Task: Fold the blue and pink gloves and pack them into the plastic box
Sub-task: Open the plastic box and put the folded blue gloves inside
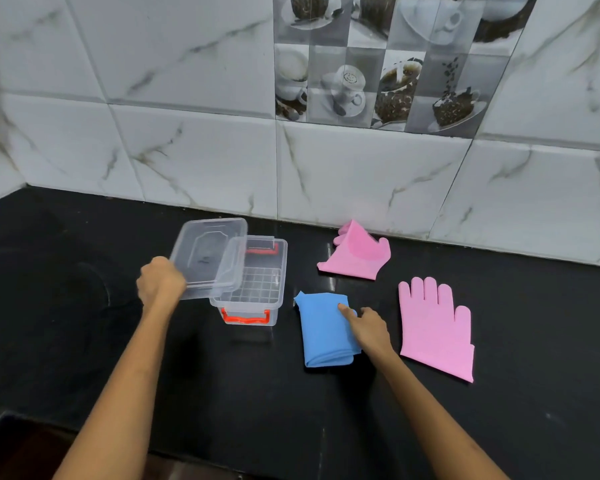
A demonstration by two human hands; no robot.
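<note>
A clear plastic box (257,308) with red clips stands on the black counter. My left hand (160,282) grips the clear lid (207,256) and holds it tilted over the box's left side. To the right of the box lies a folded blue glove (321,332); my right hand (366,327) rests on its right edge with the fingers pressing on it. One pink glove (435,327) lies flat with fingers spread at the right. A second pink glove (355,254), partly folded, lies near the wall.
The black counter (222,382) ends at a tiled marble-look wall (361,174) behind the gloves. A round dark recess (80,289) sits at the left of the counter. The counter's front edge runs along the bottom left.
</note>
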